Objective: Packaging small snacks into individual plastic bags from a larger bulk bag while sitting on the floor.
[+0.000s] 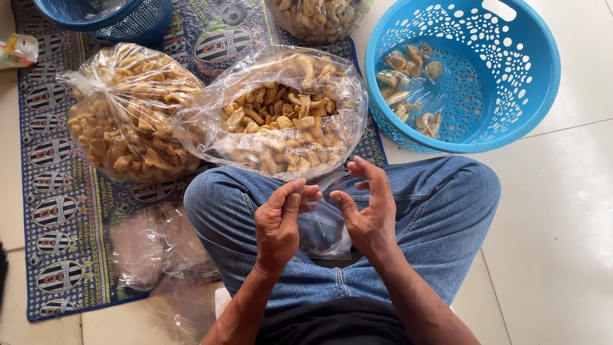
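I sit cross-legged in blue jeans on the floor. My left hand (279, 217) and my right hand (368, 207) are together over my lap, both pinching the mouth of a small clear plastic bag (324, 229) that hangs between them. The small bag looks empty. Just beyond my knees lies a large open plastic bag of light brown crackers (281, 118). A second large bag of the same crackers (128, 115), tied at the top, sits to its left.
A light blue perforated basket (511, 96) at the right holds several small filled packets (408, 83). A dark blue basket (102, 16) and another bag of crackers (319, 16) are at the far edge. A patterned mat (51, 211) with loose plastic bags (153, 246) lies left.
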